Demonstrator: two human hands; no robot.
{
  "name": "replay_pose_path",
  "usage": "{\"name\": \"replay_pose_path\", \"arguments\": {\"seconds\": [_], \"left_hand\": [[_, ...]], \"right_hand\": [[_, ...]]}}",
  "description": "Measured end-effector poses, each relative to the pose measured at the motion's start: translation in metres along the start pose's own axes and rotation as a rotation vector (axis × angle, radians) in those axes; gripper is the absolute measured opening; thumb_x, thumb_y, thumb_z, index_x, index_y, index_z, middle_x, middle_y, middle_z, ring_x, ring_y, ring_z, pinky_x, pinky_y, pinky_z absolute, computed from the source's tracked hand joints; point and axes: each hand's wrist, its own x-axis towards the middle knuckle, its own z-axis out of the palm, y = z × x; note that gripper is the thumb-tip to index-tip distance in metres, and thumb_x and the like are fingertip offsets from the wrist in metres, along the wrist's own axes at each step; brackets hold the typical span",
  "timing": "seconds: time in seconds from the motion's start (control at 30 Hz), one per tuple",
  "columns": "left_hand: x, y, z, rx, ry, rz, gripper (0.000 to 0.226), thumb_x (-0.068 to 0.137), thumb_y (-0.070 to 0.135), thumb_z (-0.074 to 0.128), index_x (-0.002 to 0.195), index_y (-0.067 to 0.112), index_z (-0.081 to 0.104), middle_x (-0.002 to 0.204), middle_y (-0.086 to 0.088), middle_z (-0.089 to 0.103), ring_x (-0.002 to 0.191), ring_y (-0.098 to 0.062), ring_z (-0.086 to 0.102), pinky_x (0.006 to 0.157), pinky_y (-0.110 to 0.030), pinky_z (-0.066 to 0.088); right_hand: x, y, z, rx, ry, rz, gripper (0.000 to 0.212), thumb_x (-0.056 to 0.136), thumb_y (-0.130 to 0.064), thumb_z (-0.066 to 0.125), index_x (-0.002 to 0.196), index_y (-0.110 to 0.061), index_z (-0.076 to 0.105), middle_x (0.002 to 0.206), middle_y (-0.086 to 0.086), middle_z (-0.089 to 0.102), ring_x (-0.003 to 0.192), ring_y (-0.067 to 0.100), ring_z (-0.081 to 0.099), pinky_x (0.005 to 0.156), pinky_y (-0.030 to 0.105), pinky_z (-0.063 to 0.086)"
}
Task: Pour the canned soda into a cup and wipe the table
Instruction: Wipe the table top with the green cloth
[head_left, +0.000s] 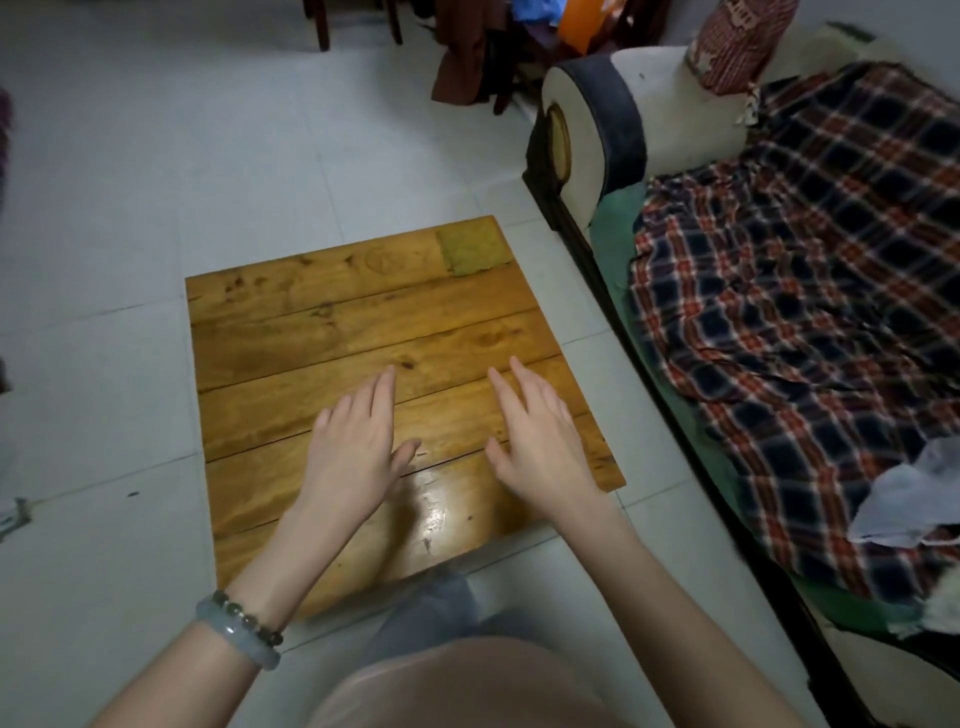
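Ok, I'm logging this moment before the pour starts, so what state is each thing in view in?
Left hand: open, flat, palm down over the table, empty.
Right hand: open, flat, palm down, empty.
Table: bare but for the rag; glossy patch near the front edge.
Rag: flat on the far right corner, untouched.
Blanket: rumpled on the sofa.
Can, cup: not in view.
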Motion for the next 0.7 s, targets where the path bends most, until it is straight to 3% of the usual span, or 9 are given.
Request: {"name": "replay_pose_path", "arguments": {"seconds": [0.4,0.57,0.7], "left_hand": [[0.086,-0.028,0.025,-0.023,-0.071,-0.090,0.081,0.076,0.038,0.073,0.138,0.001,0.036,0.129,-0.018,0.054,0.107,-0.035,0.057,0.084,-0.042,0.047],[0.130,-0.032,0.034,-0.014,-0.071,-0.123,0.080,0.080,0.037,0.068,0.141,0.001,0.032,0.136,-0.019,0.047,0.117,-0.035,0.052,0.091,-0.044,0.045],[0.172,-0.031,0.051,-0.018,-0.067,-0.145,0.077,0.081,0.036,0.069,0.140,0.000,0.034,0.135,-0.019,0.049,0.115,-0.035,0.053,0.091,-0.044,0.045]], "right_hand": [[0.120,0.035,0.016,0.047,-0.093,-0.077,0.068,0.090,-0.021,0.054,0.148,-0.016,0.019,0.157,0.008,0.012,0.143,0.025,0.014,0.115,0.039,0.015],[0.174,0.060,0.023,0.051,-0.061,-0.149,0.068,0.086,-0.014,0.058,0.146,-0.012,0.026,0.155,0.012,0.019,0.142,0.028,0.019,0.114,0.042,0.018],[0.225,0.091,0.034,0.080,-0.023,-0.204,0.068,0.080,-0.011,0.065,0.141,-0.006,0.037,0.149,0.020,0.031,0.136,0.037,0.032,0.109,0.049,0.029]]}}
